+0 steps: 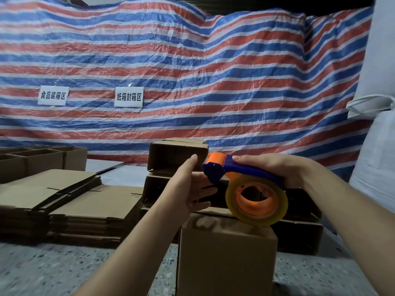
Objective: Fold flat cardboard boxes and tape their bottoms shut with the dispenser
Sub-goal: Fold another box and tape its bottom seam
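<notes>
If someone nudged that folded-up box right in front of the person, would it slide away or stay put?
The folded box would probably slide easily: it looks like thin cardboard, likely empty and light. It stands on smooth speckled floor, so little would grip it. Neither the left hand nor the right hand, which grips the tape dispenser, steadies it.

Tape dispenser (233,169), gripped in the right hand (275,169): blue body, orange hub, yellowish clear roll. Brown box (226,253) below it. Behind both hands, a red, white and blue striped tarpaulin (192,71).
</notes>
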Demonstrator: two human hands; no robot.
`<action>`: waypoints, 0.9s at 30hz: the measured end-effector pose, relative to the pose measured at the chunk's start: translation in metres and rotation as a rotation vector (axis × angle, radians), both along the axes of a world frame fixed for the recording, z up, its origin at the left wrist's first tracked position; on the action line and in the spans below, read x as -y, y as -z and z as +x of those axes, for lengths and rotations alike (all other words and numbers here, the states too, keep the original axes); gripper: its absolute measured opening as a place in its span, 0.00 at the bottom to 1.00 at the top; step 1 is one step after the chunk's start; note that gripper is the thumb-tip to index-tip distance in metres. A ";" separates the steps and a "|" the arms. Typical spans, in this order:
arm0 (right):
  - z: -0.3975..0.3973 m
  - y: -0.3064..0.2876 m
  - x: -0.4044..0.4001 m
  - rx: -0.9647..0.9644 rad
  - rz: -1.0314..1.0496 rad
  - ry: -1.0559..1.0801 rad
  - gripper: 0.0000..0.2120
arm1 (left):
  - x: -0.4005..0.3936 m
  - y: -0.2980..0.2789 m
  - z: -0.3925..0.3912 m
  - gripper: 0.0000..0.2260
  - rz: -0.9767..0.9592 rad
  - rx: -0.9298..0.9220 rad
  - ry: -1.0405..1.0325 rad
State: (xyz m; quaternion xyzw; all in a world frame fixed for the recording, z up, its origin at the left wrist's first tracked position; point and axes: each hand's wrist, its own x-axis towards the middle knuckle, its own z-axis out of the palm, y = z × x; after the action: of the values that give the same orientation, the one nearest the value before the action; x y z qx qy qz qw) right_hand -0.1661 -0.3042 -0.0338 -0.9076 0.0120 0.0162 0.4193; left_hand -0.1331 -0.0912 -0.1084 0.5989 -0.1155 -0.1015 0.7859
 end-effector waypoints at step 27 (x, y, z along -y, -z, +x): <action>0.003 -0.023 0.007 -0.163 -0.216 0.053 0.40 | 0.023 0.016 -0.003 0.15 -0.123 -0.089 -0.403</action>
State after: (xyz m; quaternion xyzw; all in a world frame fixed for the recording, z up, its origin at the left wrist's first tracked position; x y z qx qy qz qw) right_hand -0.1632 -0.3110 -0.0112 -0.9425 0.0718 0.0776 0.3171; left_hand -0.1362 -0.1138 -0.1247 0.5559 0.0354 0.0387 0.8296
